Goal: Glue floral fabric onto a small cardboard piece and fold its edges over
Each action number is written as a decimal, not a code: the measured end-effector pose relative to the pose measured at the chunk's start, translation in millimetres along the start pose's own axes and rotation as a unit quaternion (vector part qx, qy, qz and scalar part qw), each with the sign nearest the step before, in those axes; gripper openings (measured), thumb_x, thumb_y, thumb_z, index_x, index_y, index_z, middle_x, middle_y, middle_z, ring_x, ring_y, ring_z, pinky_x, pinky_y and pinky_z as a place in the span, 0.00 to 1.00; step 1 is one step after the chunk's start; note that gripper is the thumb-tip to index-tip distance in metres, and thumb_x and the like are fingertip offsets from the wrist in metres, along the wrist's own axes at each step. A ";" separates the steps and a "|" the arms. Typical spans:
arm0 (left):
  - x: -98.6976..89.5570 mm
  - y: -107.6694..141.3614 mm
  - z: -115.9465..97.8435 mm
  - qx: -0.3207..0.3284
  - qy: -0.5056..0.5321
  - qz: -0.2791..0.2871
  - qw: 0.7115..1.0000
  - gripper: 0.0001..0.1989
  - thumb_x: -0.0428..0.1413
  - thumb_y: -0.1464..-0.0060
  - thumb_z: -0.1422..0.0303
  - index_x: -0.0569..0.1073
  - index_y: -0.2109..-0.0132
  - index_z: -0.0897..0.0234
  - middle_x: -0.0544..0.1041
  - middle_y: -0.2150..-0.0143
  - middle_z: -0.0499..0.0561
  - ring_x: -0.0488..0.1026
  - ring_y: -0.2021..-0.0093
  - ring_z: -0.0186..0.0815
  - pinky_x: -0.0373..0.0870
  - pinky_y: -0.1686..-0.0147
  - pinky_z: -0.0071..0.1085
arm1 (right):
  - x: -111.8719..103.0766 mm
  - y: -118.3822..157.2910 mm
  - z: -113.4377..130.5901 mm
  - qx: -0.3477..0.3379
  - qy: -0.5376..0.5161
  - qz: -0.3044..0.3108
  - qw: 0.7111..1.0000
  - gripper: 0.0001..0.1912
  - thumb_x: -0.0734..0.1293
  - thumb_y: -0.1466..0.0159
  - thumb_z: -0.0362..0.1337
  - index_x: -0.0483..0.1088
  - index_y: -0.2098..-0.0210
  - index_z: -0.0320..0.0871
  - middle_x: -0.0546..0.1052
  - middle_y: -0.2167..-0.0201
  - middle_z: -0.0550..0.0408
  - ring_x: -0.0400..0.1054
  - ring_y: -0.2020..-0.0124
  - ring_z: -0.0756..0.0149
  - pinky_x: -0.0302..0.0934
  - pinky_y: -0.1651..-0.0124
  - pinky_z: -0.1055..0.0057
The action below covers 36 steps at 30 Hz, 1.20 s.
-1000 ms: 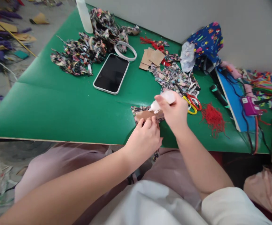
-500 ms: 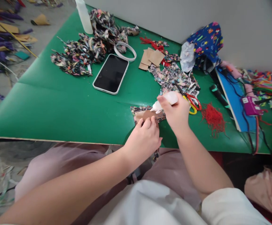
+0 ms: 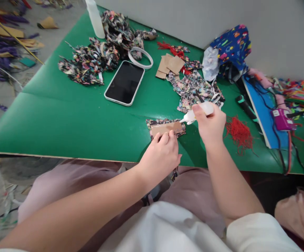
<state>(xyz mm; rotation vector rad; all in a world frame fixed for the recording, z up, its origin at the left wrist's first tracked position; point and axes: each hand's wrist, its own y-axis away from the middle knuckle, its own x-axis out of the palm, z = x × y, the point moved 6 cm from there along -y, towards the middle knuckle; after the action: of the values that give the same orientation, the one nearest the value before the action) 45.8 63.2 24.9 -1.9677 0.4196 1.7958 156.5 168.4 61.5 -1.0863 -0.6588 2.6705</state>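
Observation:
A brown cardboard strip lies on a dark floral fabric piece near the table's front edge. My left hand holds both down, its closed, bent fingers pressing on the strip's lower edge. A wet-looking shine shows on part of the strip. My right hand is closed around a small white squeeze bottle, tilted with its nozzle pointing left. The nozzle tip is close to the strip's right end; whether they touch is unclear.
A phone, tape ring, white bottle and floral scraps lie on the green table. Cardboard pieces, more floral fabric, red threads and a purple box with cords are further right.
My right hand and the squeeze bottle have moved right, from over the strip's middle to its right end. More of the strip now shows. My left hand stays in place.

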 end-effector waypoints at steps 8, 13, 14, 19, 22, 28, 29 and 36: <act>-0.3 1.4 1.2 0.000 0.003 -0.005 1.000 0.25 0.41 0.40 0.63 0.63 0.44 0.81 0.65 0.44 0.67 0.65 0.51 0.46 0.62 0.51 0.40 | 18.9 9.1 19.8 -0.012 -0.023 0.039 0.999 0.20 0.64 0.47 0.54 0.65 0.78 0.43 0.66 0.84 0.61 0.58 0.80 0.73 0.54 0.76 0.74; 0.7 -1.4 -0.1 0.009 0.023 -0.009 1.000 0.21 0.42 0.41 0.65 0.69 0.49 0.75 0.70 0.48 0.64 0.65 0.50 0.48 0.62 0.51 0.43 | 44.0 19.6 52.1 -0.035 -0.052 0.110 0.992 0.22 0.65 0.49 0.57 0.66 0.76 0.43 0.69 0.81 0.60 0.62 0.79 0.73 0.55 0.74 0.73; 0.9 -1.7 -0.2 0.012 0.030 -0.010 0.999 0.20 0.42 0.41 0.65 0.70 0.50 0.73 0.71 0.49 0.63 0.65 0.50 0.48 0.61 0.51 0.44 | 48.8 20.3 58.6 -0.038 -0.066 0.126 0.989 0.22 0.64 0.49 0.57 0.67 0.75 0.43 0.70 0.80 0.60 0.63 0.78 0.73 0.56 0.74 0.73; 0.5 -1.3 0.6 0.001 0.014 -0.007 1.000 0.24 0.41 0.41 0.64 0.66 0.46 0.79 0.66 0.44 0.67 0.65 0.51 0.47 0.63 0.52 0.42 | 50.1 -0.1 60.4 0.038 -0.236 0.120 0.964 0.19 0.60 0.43 0.54 0.66 0.66 0.45 0.73 0.75 0.58 0.64 0.79 0.73 0.55 0.79 0.74; -0.8 -0.7 -0.4 -0.001 0.001 -0.006 1.000 0.25 0.40 0.40 0.64 0.62 0.44 0.81 0.65 0.43 0.67 0.65 0.50 0.47 0.63 0.51 0.41 | 35.0 -22.0 36.4 0.113 -0.335 0.102 0.930 0.19 0.61 0.44 0.53 0.63 0.62 0.45 0.73 0.75 0.58 0.66 0.79 0.71 0.54 0.82 0.75; 0.3 -2.3 -0.4 0.001 -0.002 -0.004 1.000 0.25 0.40 0.40 0.64 0.63 0.44 0.79 0.65 0.44 0.65 0.66 0.51 0.46 0.64 0.51 0.40 | 7.9 -46.4 -7.4 0.141 -0.373 0.111 0.910 0.13 0.60 0.42 0.47 0.65 0.60 0.50 0.72 0.54 0.56 0.66 0.53 0.64 0.65 0.63 0.66; 0.2 -3.0 -0.2 0.000 -0.002 -0.005 1.000 0.24 0.40 0.40 0.64 0.64 0.44 0.79 0.66 0.44 0.65 0.67 0.51 0.46 0.65 0.52 0.40 | 10.8 -47.1 -10.6 0.137 -0.376 0.117 0.909 0.12 0.63 0.44 0.45 0.65 0.61 0.50 0.72 0.54 0.57 0.66 0.52 0.64 0.65 0.61 0.65; -0.9 -5.4 0.3 -0.005 0.001 0.001 1.000 0.24 0.41 0.41 0.63 0.65 0.45 0.78 0.67 0.44 0.64 0.67 0.51 0.46 0.67 0.53 0.40 | 71.3 -42.0 0.8 -0.008 -0.167 0.249 0.954 0.16 0.71 0.51 0.38 0.69 0.63 0.45 0.75 0.63 0.57 0.70 0.63 0.63 0.64 0.59 0.62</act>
<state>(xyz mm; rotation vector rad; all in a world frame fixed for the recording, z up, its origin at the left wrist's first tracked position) 48.2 67.9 26.3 -1.9765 0.4148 1.7997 105.1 228.7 37.6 -0.9035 -0.5084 3.3390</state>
